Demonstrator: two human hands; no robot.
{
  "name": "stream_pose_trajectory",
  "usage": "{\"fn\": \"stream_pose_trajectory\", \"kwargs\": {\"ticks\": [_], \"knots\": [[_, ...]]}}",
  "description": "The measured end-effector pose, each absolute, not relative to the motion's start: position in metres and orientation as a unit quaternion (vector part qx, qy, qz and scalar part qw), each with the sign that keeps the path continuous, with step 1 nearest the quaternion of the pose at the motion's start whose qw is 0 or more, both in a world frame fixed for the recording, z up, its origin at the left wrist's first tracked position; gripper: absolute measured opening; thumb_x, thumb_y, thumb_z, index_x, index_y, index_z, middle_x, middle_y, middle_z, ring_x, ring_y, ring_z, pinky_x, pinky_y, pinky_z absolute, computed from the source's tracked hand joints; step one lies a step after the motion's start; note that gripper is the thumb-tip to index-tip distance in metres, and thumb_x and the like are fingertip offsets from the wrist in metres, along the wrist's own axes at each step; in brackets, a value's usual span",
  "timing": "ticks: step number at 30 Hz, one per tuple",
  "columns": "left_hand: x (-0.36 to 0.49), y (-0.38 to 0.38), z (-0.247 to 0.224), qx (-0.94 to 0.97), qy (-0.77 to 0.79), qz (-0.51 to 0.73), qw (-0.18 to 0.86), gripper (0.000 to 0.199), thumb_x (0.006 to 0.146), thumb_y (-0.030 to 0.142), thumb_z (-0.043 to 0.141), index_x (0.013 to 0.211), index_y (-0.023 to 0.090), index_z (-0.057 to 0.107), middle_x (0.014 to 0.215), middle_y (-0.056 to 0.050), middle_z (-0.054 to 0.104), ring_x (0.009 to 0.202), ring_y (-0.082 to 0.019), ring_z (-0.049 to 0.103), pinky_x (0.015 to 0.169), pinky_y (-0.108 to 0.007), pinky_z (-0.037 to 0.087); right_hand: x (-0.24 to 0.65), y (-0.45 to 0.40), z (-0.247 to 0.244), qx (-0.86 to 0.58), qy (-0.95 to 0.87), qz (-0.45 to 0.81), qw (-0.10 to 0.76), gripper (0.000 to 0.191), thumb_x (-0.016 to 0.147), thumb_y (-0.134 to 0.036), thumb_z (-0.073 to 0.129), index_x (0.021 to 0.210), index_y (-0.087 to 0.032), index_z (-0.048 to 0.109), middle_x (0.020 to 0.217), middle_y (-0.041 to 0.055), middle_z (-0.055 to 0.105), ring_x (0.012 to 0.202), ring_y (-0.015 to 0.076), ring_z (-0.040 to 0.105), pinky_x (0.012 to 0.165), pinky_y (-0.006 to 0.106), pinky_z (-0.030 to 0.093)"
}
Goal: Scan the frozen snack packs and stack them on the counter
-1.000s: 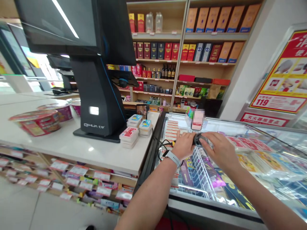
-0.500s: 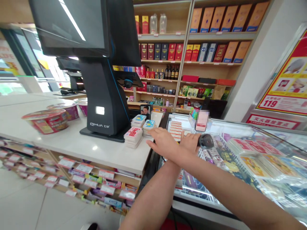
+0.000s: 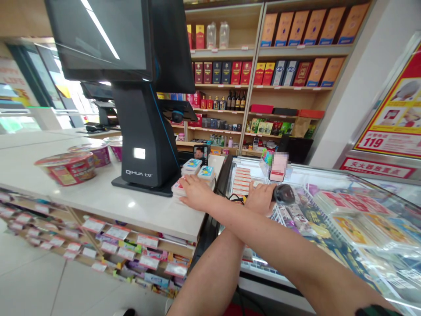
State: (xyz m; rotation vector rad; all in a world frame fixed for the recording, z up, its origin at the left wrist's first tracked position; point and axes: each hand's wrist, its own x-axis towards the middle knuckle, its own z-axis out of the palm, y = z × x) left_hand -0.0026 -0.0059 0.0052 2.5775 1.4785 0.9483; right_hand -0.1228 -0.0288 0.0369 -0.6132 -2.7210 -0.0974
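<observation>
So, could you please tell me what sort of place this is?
It looks like a shop, probably at the checkout: there is a counter with a QIHUA terminal, shelves of boxes and bottles behind it, and a glass-topped display case alongside.

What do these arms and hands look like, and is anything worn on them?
The left hand and right hand are ungloved human hands, and the forearms are bare where visible. The right wrist shows no watch or band. A bit of dark sleeve shows at the lower right. The left wrist is hidden, so I can't tell whether anything is worn there.
</observation>
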Motion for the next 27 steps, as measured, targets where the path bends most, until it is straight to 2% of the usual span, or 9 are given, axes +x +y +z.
{"fn": "stream_pose_trajectory", "kwargs": {"ticks": [4, 9, 16, 22, 27], "knots": [[-0.002, -0.005, 0.004, 0.827, 0.474, 0.302, 0.008, 0.055, 0.088, 0.025, 0.053, 0.141, 0.019, 0.04, 0.134, -0.01, 0.06, 0.127, -0.026, 0.051, 0.121, -0.059, 0.016, -0.121, -0.029, 0.039, -0.207, -0.961, -0.094, 0.157, 0.042, 0.09, -0.033, 0.065, 0.122, -0.008, 0.058, 0.123, 0.0191, 0.064, 0.117, 0.0301, 0.058, 0.1, 0.047, 0.045], [-0.003, -0.006, 0.004, 0.826, 0.466, 0.318, 0.012, 0.055, 0.087, 0.023, 0.055, 0.14, 0.019, 0.041, 0.134, -0.01, 0.061, 0.126, -0.026, 0.051, 0.121, -0.061, 0.015, -0.112, -0.039, 0.045, -0.199, -0.958, -0.135, 0.157, 0.024, 0.095, -0.025, 0.054, 0.111, -0.009, 0.062, 0.11, 0.0153, 0.069, 0.102, 0.0262, 0.065, 0.084, 0.038, 0.053], [-0.003, -0.006, 0.003, 0.826, 0.471, 0.309, 0.008, 0.056, 0.087, 0.023, 0.056, 0.141, 0.021, 0.041, 0.135, -0.01, 0.06, 0.128, -0.026, 0.051, 0.121, -0.059, 0.015, -0.102, -0.046, 0.051, -0.203, -0.952, -0.12, 0.197, 0.022, 0.099, -0.023, 0.045, 0.109, -0.01, 0.06, 0.105, 0.0128, 0.069, 0.096, 0.0238, 0.066, 0.078, 0.037, 0.055], [-0.002, -0.006, 0.003, 0.826, 0.466, 0.317, -0.005, 0.055, 0.087, 0.021, 0.057, 0.139, 0.022, 0.042, 0.134, -0.008, 0.061, 0.127, -0.025, 0.052, 0.121, -0.057, 0.018, -0.076, -0.059, 0.065, -0.242, -0.924, -0.124, 0.267, 0.027, 0.101, -0.037, 0.043, 0.108, -0.018, 0.06, 0.106, 0.0085, 0.062, 0.097, 0.0227, 0.063, 0.07, 0.032, 0.055], [-0.002, -0.008, 0.006, 0.825, 0.469, 0.314, -0.002, 0.052, 0.086, 0.017, 0.055, 0.137, 0.021, 0.045, 0.133, -0.008, 0.062, 0.127, -0.024, 0.053, 0.12, -0.055, 0.019, -0.049, -0.064, 0.068, -0.271, -0.91, -0.056, 0.307, 0.026, 0.102, -0.038, 0.042, 0.113, -0.019, 0.058, 0.109, 0.0065, 0.063, 0.097, 0.0187, 0.063, 0.075, 0.028, 0.055]]}}
